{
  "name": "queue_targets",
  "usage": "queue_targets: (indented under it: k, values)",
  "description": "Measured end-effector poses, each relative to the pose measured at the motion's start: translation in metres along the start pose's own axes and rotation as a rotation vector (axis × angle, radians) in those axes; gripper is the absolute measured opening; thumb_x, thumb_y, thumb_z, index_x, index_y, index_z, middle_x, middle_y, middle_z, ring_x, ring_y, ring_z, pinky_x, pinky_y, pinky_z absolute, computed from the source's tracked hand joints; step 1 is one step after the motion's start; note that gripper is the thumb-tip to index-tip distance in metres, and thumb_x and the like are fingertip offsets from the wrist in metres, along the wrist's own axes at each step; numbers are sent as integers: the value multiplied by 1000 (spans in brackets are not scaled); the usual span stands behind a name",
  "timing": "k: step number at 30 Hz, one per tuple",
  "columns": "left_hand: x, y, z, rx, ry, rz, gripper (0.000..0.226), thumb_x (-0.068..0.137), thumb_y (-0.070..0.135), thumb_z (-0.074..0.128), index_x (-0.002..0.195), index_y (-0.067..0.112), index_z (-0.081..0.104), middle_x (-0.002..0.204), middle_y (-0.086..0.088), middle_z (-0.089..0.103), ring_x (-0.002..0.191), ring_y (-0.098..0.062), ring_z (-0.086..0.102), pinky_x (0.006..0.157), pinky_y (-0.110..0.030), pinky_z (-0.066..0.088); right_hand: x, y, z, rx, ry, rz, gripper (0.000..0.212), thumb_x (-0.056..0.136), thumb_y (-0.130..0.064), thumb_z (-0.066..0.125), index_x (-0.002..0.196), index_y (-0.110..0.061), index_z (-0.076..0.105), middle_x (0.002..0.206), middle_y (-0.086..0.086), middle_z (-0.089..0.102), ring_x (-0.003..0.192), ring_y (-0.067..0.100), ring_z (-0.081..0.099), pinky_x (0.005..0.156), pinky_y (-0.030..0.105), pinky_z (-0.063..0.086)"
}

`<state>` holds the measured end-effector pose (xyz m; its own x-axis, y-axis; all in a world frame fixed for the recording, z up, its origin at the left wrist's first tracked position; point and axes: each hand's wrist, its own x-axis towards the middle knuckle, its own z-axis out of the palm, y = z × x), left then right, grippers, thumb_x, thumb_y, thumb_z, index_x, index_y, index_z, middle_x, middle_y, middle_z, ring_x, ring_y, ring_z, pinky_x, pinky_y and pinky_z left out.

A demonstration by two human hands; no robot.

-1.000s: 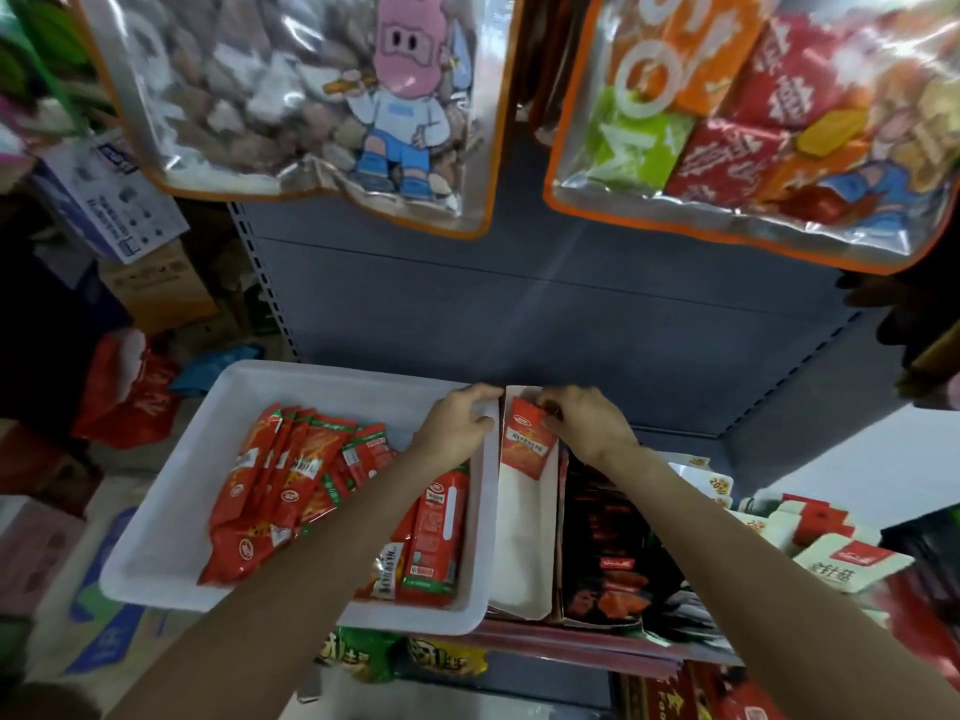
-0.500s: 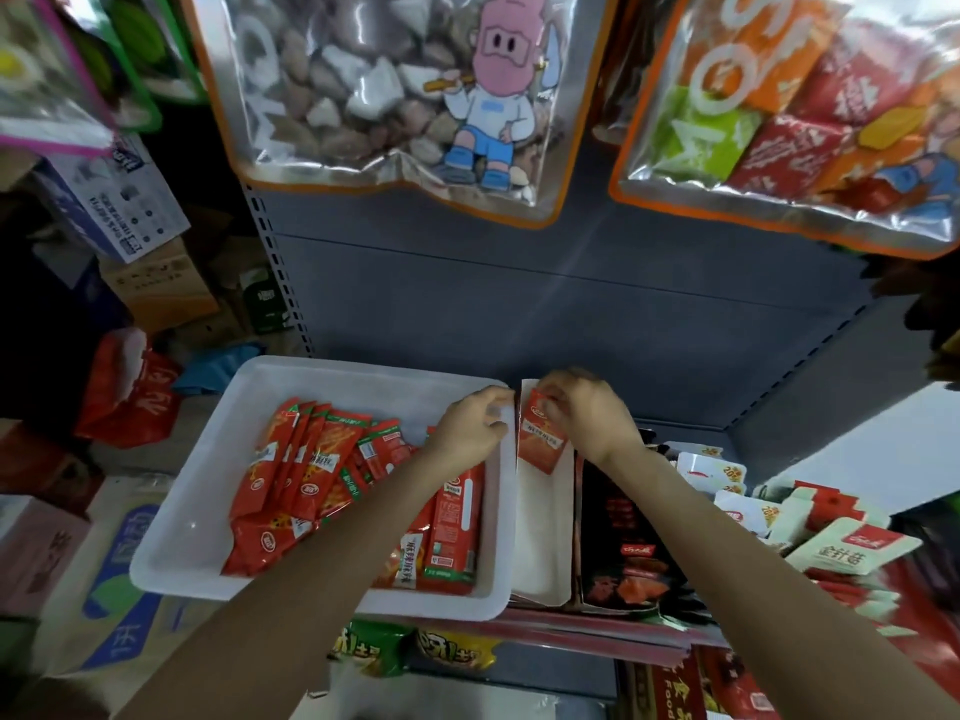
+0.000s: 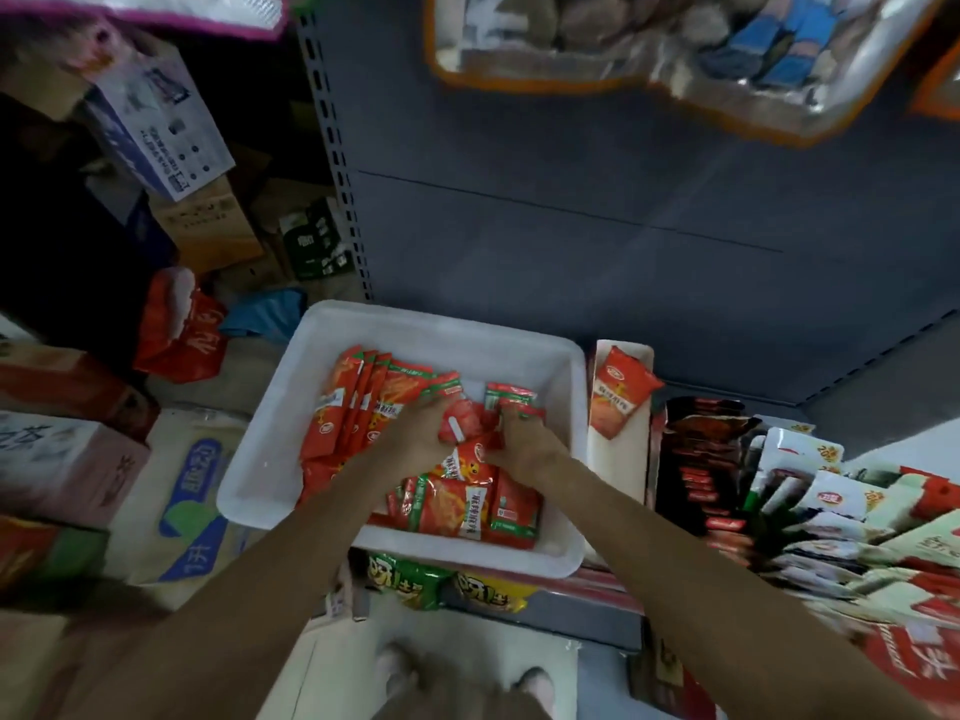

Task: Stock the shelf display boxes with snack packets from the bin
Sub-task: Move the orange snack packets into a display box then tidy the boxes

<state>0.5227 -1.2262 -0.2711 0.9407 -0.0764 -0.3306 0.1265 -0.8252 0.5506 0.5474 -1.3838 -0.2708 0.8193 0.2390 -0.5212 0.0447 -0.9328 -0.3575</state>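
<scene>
- Both hands are down inside the white rectangular plastic bin (image 3: 270, 459), among the loose red-and-green foil snack packets (image 3: 452, 504).
- The left hand (image 3: 415, 439) has its fingers curled into the packets, gripping some of them.
- The right hand (image 3: 524, 441) also curls its fingers round packets near the middle of the pile.
- Just right of the bin stands a narrow white cardboard display box (image 3: 615, 459), with one red snack packet (image 3: 618, 394) lying tilted at its far end.
</scene>
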Motion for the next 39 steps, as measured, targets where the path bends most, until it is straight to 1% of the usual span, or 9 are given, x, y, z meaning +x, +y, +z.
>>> queue_targets:
  k: [5,8,12,18,23,26,30,35,39]
  values:
    - [-5,-12,2,-60,-10,-56,62,90,12,60,145,17,32,149,-8,36,134,-23,39,107,-31,36,1,-7,-5,-32,149,16,46,92,-4,48,137,-8,36,125,18,56,114,34,57,96,39,48]
    - [-4,3,-4,-170,58,-16,52,93,12,56,142,18,40,143,-4,45,124,-21,50,92,-21,38,-8,3,-39,254,252,-86,54,87,1,56,136,-13,37,117,13,61,109,29,59,86,30,47]
    - [0,40,-11,-526,-11,98,45,94,16,56,137,20,44,126,-3,59,116,-15,56,99,-30,44,-26,18,-80,834,340,-217,51,83,15,53,119,-21,49,104,-1,62,95,12,61,75,20,53]
    - [11,90,-12,-658,1,185,37,90,7,60,122,22,49,96,-3,63,88,-13,64,72,-22,56,-46,40,-120,909,469,-278,43,81,14,57,116,-11,56,95,-4,64,84,6,62,65,14,52]
    - [27,121,2,-587,142,201,34,87,-4,56,115,15,59,92,-2,66,94,-21,64,85,-37,54,-53,72,-151,816,589,-236,28,79,6,66,81,-22,59,80,-4,65,79,16,64,72,29,54]
    - [35,129,7,-409,201,180,40,89,-5,48,125,10,56,116,-7,64,109,-22,60,94,-29,47,-54,87,-158,649,696,-209,29,80,1,64,74,-26,56,81,-3,65,79,13,63,73,26,51]
    - [37,133,13,-311,75,129,52,91,-6,42,140,13,42,140,-7,49,127,-23,47,104,-28,38,-50,93,-145,448,668,-186,17,83,1,59,82,-15,54,82,0,62,76,13,57,56,8,38]
    - [38,139,15,-302,13,124,55,92,-3,45,143,13,37,144,-5,45,132,-20,41,103,-22,33,-34,93,-124,-7,473,-97,9,85,-3,56,84,-12,55,107,9,55,91,26,57,68,23,38]
    - [37,138,15,-306,20,115,53,92,-4,46,142,14,39,143,-5,46,131,-20,43,100,-23,36,-31,89,-116,-284,497,-36,24,92,-7,48,115,-10,53,121,7,48,113,26,49,73,34,44]
